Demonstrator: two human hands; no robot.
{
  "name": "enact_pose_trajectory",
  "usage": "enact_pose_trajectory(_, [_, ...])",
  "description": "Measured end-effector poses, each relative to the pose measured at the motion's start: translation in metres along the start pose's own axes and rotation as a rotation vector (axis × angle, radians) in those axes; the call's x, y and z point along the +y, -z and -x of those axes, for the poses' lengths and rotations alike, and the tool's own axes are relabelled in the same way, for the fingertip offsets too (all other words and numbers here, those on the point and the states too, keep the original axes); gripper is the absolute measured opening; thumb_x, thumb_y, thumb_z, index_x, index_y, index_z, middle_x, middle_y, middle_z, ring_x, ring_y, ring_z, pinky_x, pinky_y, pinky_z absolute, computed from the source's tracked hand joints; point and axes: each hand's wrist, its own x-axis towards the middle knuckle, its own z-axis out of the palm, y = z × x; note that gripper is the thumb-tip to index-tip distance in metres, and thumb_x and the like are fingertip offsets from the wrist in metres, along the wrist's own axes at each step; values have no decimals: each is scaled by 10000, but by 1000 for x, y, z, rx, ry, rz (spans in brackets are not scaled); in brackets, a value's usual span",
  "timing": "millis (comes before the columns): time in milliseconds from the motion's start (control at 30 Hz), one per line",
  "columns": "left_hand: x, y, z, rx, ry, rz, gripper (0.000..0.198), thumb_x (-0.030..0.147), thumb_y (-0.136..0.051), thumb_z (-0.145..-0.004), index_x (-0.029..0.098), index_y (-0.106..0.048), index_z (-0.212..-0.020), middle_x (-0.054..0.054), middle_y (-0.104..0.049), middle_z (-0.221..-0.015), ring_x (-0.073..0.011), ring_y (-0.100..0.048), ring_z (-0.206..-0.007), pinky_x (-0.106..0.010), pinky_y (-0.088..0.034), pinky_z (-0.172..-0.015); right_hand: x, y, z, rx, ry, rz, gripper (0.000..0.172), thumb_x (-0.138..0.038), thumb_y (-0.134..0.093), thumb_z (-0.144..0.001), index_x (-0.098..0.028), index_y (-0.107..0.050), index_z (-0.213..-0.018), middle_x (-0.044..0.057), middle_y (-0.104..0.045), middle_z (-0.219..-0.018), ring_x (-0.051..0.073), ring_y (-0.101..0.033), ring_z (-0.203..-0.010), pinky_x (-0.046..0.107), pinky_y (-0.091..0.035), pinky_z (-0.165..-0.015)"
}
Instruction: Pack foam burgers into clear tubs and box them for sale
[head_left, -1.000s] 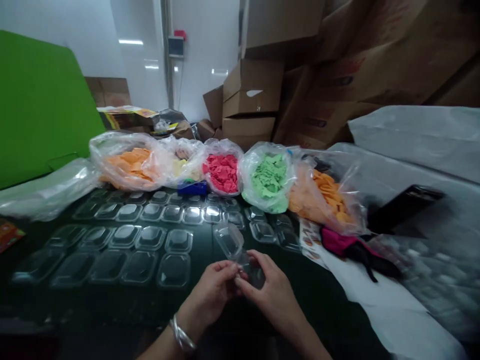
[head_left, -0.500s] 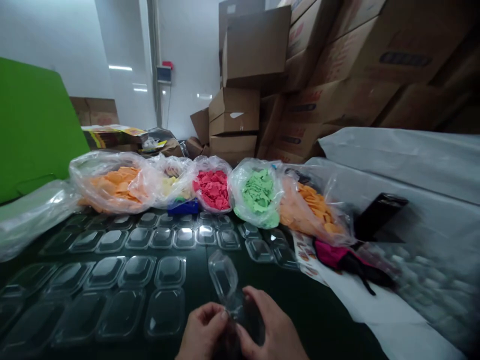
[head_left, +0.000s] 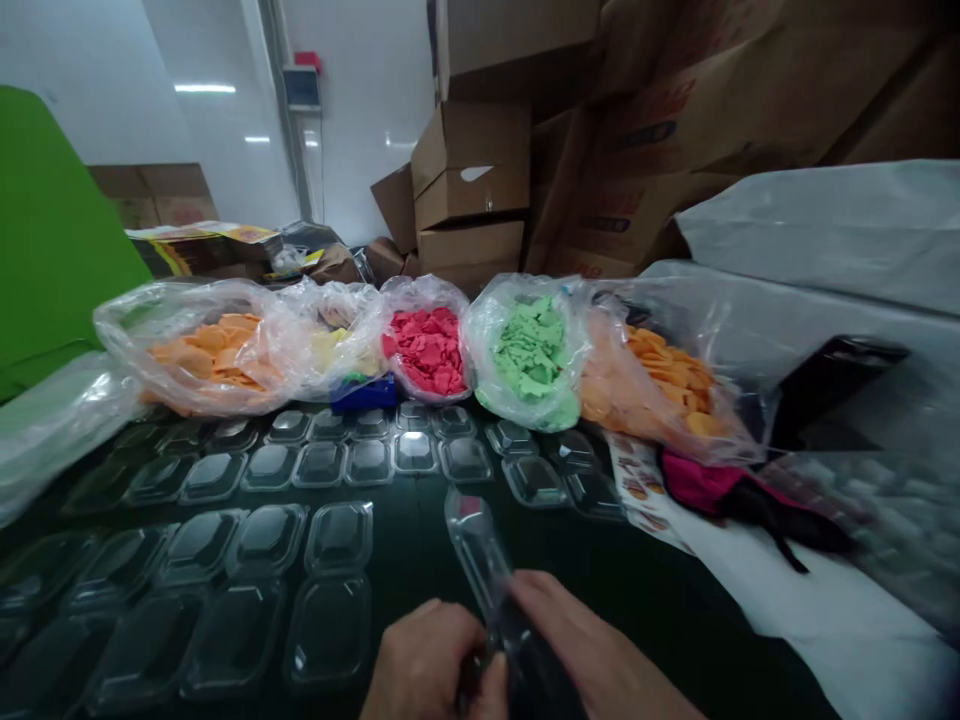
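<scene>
At the near edge of the dark table, both of my hands are closed on a clear plastic clamshell container [head_left: 478, 548], which stands tilted with one part pointing away from me. My left hand [head_left: 426, 658] grips its lower edge with curled fingers, thumb toward the middle. Around the right side wraps my right hand [head_left: 577, 640], its fingers behind the plastic. Whether it is a single container or several nested ones I cannot tell. To the left, open clear containers [head_left: 339, 537] lie in rows, and a further row of clear containers [head_left: 414, 452] runs along the back.
Behind the rows stand plastic bags of orange pieces [head_left: 225, 350], yellow pieces [head_left: 330, 350], red pieces [head_left: 427, 350], green pieces [head_left: 531, 345] and more orange pieces [head_left: 671, 375]. A blue object [head_left: 364, 392] sits before them. Cardboard boxes [head_left: 472, 180] are stacked beyond; a pink-and-black item [head_left: 720, 490] lies right.
The container in my hands has turned to a more edge-on tilt. My right hand has shifted right, and my left fingers have curled further round. The whole view has moved slightly.
</scene>
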Motion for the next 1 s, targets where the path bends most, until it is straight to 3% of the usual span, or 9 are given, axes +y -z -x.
enact_pose_trajectory(67, [4,1,-9,7,26,-31,162,187,-518,-786,171,-606,-651,-7,-595,-575,-100,-484,-508,-208,-346,-514,-3,-8,-7,13,-37,-18,479,-225,-646,-681,-171,-564,-1150,99,-634,-1053,213,-627,-875,300,-516,-770])
enact_pose_trajectory(200, [2,-1,-19,-103,314,139,150,225,-513,-799,172,-645,-752,4,-617,-601,-103,-513,-531,-193,-363,-517,5,-17,-14,150,29,135,502,-185,-585,-671,-132,-554,-1169,150,-600,-1166,269,-583,-1037,380,-486,-896])
enact_pose_trajectory(300, [-7,8,-18,-170,444,243,164,246,-551,-780,170,-648,-888,30,-569,-575,-96,-467,-511,-189,-352,-504,21,6,-3,142,68,254,440,-193,-553,-690,-176,-602,-1126,136,-607,-1174,284,-587,-1035,418,-486,-896])
enact_pose_trajectory(367, [-11,26,-17,-115,491,227,169,273,-595,-763,169,-649,-884,40,-539,-577,-87,-434,-518,-185,-340,-507,38,33,13,116,9,256,340,-213,-552,-704,-218,-643,-1031,109,-643,-1083,269,-618,-943,408,-509,-840])
enact_pose_trajectory(500, [-8,61,-14,-49,677,445,346,417,-674,-734,173,-623,-975,49,-531,-584,-83,-443,-511,-181,-332,-485,76,62,46,238,-244,-33,362,-466,-612,-734,-266,-663,-1032,112,-673,-1038,302,-633,-920,416,-516,-789])
enact_pose_trajectory(567, [-7,60,-11,-17,755,661,439,455,-698,-720,179,-582,-1041,49,-552,-598,-86,-480,-523,-183,-359,-499,87,47,51,178,-296,-342,473,-599,-562,-752,-254,-655,-1062,108,-685,-939,283,-645,-840,406,-518,-739])
enact_pose_trajectory(700, [-14,29,-3,132,841,930,444,433,-728,-710,183,-539,-1024,58,-565,-612,-65,-485,-524,-171,-375,-510,87,-7,42,119,-267,-769,659,-729,-500,-729,-210,-604,-1121,109,-671,-970,231,-637,-763,344,-502,-620])
enact_pose_trajectory(867, [-26,0,3,98,865,869,568,475,-696,-722,155,-474,-1136,30,-602,-639,-108,-563,-545,-214,-456,-522,81,-24,35,201,-274,-353,661,-651,-531,-756,-213,-550,-1250,124,-650,-1128,280,-636,-983,393,-516,-834])
enact_pose_trajectory(1000, [-32,-3,29,135,753,455,598,430,-533,-854,179,-345,-1362,-141,-678,-1079,-258,-659,-997,-360,-564,-769,89,-21,27,307,-398,103,726,-636,-533,-731,-173,-556,-1290,157,-524,-1363,347,-532,-1192,465,-485,-940])
